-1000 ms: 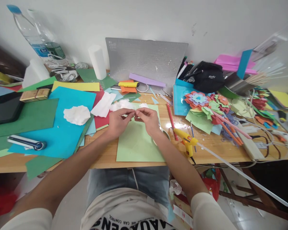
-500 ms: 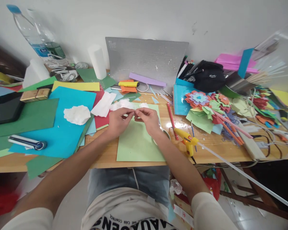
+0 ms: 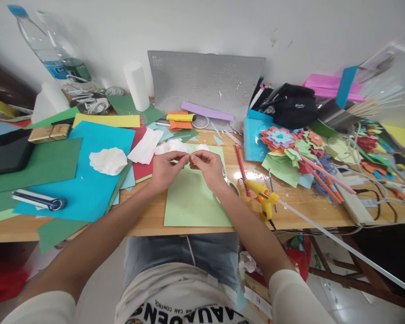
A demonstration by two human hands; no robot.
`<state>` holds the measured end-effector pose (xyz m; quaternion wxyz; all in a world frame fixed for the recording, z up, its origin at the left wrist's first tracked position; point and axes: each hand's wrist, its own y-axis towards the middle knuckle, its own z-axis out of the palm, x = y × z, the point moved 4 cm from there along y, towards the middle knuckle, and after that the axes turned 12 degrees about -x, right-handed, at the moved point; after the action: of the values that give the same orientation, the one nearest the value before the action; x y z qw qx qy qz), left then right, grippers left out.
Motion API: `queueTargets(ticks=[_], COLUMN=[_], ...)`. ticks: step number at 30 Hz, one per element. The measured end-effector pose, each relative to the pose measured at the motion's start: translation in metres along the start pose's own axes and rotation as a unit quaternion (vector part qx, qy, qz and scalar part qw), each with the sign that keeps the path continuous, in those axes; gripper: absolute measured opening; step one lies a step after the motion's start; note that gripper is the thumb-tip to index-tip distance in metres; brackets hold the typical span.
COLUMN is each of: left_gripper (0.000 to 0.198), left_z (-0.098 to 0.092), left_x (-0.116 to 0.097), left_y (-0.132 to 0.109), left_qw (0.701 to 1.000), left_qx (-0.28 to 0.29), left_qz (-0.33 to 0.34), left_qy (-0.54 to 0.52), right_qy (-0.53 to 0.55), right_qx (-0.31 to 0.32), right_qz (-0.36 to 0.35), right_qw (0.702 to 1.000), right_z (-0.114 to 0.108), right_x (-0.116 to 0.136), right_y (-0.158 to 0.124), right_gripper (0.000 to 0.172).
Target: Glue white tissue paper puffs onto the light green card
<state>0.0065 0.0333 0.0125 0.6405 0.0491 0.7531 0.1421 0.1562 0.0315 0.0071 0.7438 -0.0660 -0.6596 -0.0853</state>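
My left hand (image 3: pixel 166 170) and my right hand (image 3: pixel 208 165) meet fingertip to fingertip above a light green paper sheet (image 3: pixel 193 198) on the wooden table (image 3: pixel 145 222). Both hands pinch a small white piece (image 3: pixel 189 156) between thumb and forefinger; it is too small to name. Just behind the hands lie crumpled white tissue bits (image 3: pixel 175 146). A white tissue flower (image 3: pixel 108 161) rests on a blue sheet (image 3: pixel 84 173) to the left.
A yellow glue gun (image 3: pixel 261 196) and a red stick (image 3: pixel 240 167) lie right of the green sheet. Paper flowers (image 3: pixel 280 138), a black pouch (image 3: pixel 295 108), a grey cutting mat (image 3: pixel 205 85), water bottles (image 3: pixel 50 54), a phone (image 3: pixel 8 155) and coloured sheets crowd the table.
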Motion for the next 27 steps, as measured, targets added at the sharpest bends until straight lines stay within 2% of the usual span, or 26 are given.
queueTargets(ticks=[6,12,18,22,27], left_gripper=[0.023,0.020,0.020,0.020,0.023], left_z=[-0.0007,-0.0015,-0.0007,-0.0005,0.0008], left_x=[0.0018,-0.0019,-0.0036,-0.0016,-0.0011], left_y=[0.0018,0.0017,0.0003,0.0008,0.0023], left_qw=[1.000,0.999,1.000,1.000,0.996], left_qx=[-0.007,-0.027,-0.021,-0.019,-0.017], left_qz=[-0.015,0.010,0.017,-0.009,-0.073], left_qy=[-0.011,0.014,0.010,-0.009,-0.052], right_qy=[0.003,-0.001,-0.009,-0.019,-0.024], right_qx=[0.002,0.001,0.003,0.008,0.002], right_qz=[0.012,0.026,0.014,-0.007,-0.020], right_qw=[1.000,1.000,1.000,1.000,0.999], right_z=[0.0000,0.0006,0.0014,0.0017,0.0004], right_x=[-0.0021,-0.0035,-0.0023,-0.0003,0.0011], right_y=[0.0006,-0.0003,-0.0007,-0.0006,0.0003], right_gripper=[0.024,0.028,0.025,0.021,0.017])
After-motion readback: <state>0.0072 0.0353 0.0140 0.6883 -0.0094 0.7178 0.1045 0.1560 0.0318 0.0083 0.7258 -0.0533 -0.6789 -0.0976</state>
